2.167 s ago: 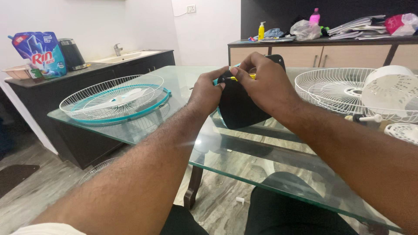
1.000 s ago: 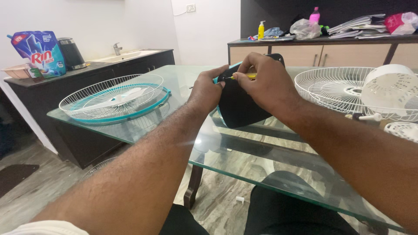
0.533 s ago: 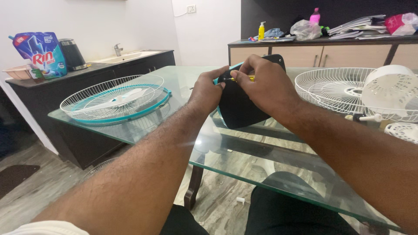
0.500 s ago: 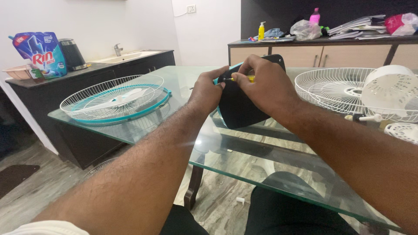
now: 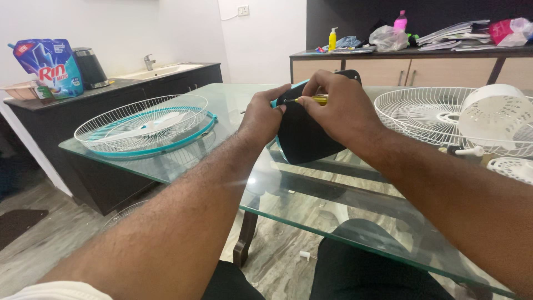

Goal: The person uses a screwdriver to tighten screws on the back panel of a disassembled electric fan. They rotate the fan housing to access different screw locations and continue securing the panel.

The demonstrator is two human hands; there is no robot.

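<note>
The left hand (image 5: 265, 116) is clenched on the near edge of a black fan part with a teal rim (image 5: 302, 139), holding it tilted up on the glass table (image 5: 233, 183). The right hand (image 5: 340, 108) closes over the top of the same part and pinches a yellow-handled screwdriver (image 5: 312, 100) between thumb and fingers, its tip pointing toward the left hand's thumb. By the look of it a screw on the part's upper edge is being worked, though the screw itself is hidden by the fingers. Any further turn calls for the left hand to keep the part from rocking while the tool stays straight on its seat.

Left of the grip lies a white wire fan guard with a teal ring (image 5: 145, 125). Right of it sit another white guard (image 5: 425, 114) and a white round housing (image 5: 494, 114). Far left, beyond the guard, a blue pouch with a red label patch (image 5: 49, 66) stands on the dark counter. Behind the grip, on the far cabinet, stand a yellow pump bottle (image 5: 332, 39) and a pink bottle (image 5: 400, 21)
</note>
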